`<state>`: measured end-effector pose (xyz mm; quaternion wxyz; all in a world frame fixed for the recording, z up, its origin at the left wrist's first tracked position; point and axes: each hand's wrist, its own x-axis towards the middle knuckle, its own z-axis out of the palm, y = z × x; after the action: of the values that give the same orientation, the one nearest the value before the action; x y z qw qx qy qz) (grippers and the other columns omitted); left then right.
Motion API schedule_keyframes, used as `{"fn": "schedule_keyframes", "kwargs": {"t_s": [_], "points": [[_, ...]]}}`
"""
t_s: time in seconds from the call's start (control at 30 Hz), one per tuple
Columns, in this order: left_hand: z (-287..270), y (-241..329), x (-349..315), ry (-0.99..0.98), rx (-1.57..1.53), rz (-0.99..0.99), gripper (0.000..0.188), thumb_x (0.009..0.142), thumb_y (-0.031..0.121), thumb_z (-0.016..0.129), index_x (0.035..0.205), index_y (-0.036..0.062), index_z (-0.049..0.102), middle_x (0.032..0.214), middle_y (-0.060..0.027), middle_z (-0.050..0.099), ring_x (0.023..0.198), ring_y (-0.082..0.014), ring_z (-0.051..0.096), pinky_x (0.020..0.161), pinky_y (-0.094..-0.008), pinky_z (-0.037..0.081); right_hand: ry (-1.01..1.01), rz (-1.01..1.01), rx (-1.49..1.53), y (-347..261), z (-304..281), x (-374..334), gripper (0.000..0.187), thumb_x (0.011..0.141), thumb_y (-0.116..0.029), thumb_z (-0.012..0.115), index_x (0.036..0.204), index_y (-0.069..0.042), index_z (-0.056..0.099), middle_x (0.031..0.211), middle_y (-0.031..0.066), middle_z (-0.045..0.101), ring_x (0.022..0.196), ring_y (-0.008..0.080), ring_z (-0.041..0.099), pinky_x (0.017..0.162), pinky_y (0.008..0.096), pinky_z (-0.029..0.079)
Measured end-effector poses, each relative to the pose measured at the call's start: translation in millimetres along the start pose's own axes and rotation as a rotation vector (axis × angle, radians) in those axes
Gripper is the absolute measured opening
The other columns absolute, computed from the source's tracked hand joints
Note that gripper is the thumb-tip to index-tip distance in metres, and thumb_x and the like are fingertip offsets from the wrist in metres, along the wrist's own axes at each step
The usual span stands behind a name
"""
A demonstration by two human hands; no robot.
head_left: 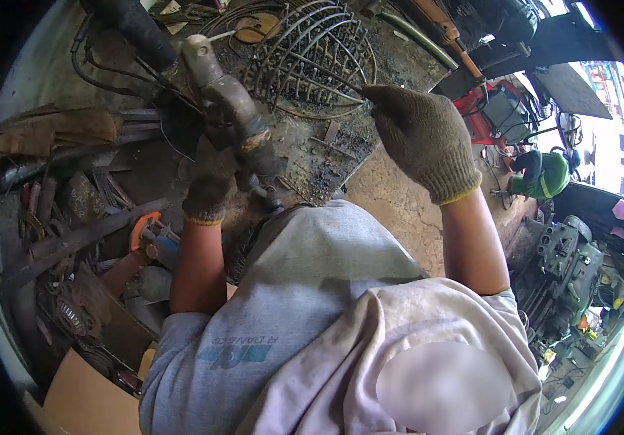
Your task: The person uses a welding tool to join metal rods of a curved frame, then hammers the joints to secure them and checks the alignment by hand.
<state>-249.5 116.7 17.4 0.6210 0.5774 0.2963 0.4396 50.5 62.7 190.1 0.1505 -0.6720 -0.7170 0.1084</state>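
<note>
My right hand, in a grey-brown knit work glove, is closed in a pinch on the end of a thin metal rod. The rod points away to the left, over a round frame of curved metal rods on the dirty metal worktop. My left hand, gloved too, is low beside a heavy metal fixture with a short bar through its top. Shadow and the fixture hide the left fingers, so whether they grip anything does not show.
Scrap metal bars and an orange-edged tool crowd the left. A cardboard sheet stands at lower left. On the right, a person in a green vest crouches near a red machine. A greasy engine-like machine stands nearer.
</note>
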Motion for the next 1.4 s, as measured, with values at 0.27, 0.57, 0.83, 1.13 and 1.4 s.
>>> {"fn": "schedule_keyframes", "kwargs": {"t_s": [0.27,0.57,0.83,1.13,1.4], "points": [[-4,14,-48,-0.012,1.028,0.185,0.038,0.092,0.011,0.068,0.129,0.0039,0.063,0.108,-0.0116,0.073,0.107,-0.0303,0.069,0.093,-0.0401,0.055,-0.032,0.054,0.014,-5,-4,0,0.031,0.094,-0.022,0.061,0.122,-0.013,0.073,0.102,0.0178,0.074,0.096,0.0337,0.073,0.081,0.0402,0.057],[11,11,-62,0.448,0.678,-0.089,0.03,0.094,0.019,0.066,0.118,0.0041,0.057,0.103,-0.0177,0.065,0.091,-0.0325,0.066,0.078,-0.0423,0.054,0.009,0.083,0.076,-6,0,-1,0.032,0.094,-0.029,0.059,0.118,-0.015,0.074,0.103,0.0147,0.075,0.096,0.0338,0.073,0.085,0.0433,0.058],[8,6,-84,0.403,-0.224,-0.343,0.023,0.102,0.022,0.058,0.118,0.0049,0.055,0.101,-0.0089,0.063,0.098,-0.0201,0.064,0.083,-0.0365,0.056,0.01,0.12,0.054,-6,1,-2,0.03,0.093,-0.027,0.062,0.117,-0.014,0.075,0.102,0.0173,0.074,0.095,0.0347,0.072,0.083,0.0443,0.057],[-3,-33,-84,0.352,0.072,-0.114,0.054,0.096,0.028,0.069,0.138,0.0044,0.047,0.118,-0.0095,0.06,0.102,-0.0192,0.062,0.09,-0.0384,0.057,-0.018,0.142,0.029,-11,0,0,0.03,0.095,-0.023,0.061,0.119,-0.012,0.074,0.104,0.0182,0.075,0.098,0.0313,0.074,0.084,0.0391,0.057],[-27,-31,-46,0.127,-0.218,-0.343,0.048,0.092,0.025,0.073,0.132,0.0035,0.055,0.117,-0.014,0.066,0.107,-0.0277,0.066,0.091,-0.0385,0.053,-0.02,0.176,0.106,-11,1,1,0.028,0.095,-0.021,0.064,0.119,-0.012,0.075,0.105,0.0158,0.076,0.097,0.0265,0.075,0.085,0.0369,0.057]]}}
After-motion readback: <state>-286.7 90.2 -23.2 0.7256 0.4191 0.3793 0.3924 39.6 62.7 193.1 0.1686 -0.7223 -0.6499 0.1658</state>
